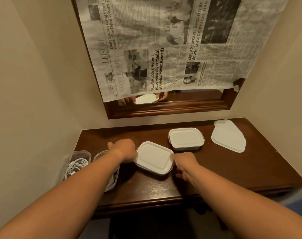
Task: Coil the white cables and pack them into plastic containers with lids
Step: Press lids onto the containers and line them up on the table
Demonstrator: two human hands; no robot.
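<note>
The lidded container [154,156] sits skewed mid-table [215,169], my left hand [124,149] curled over its left edge and my right hand [184,163] gripping its right corner. Uneven pressing could leave a corner unsealed. My left forearm could knock the open cable tub [110,182] near-left.

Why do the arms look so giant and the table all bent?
Head view: the wide-angle lens stretches the arms near the bottom edge and bows the table; the loose lids at far right look smeared; bottom right corner is blurred.
</note>
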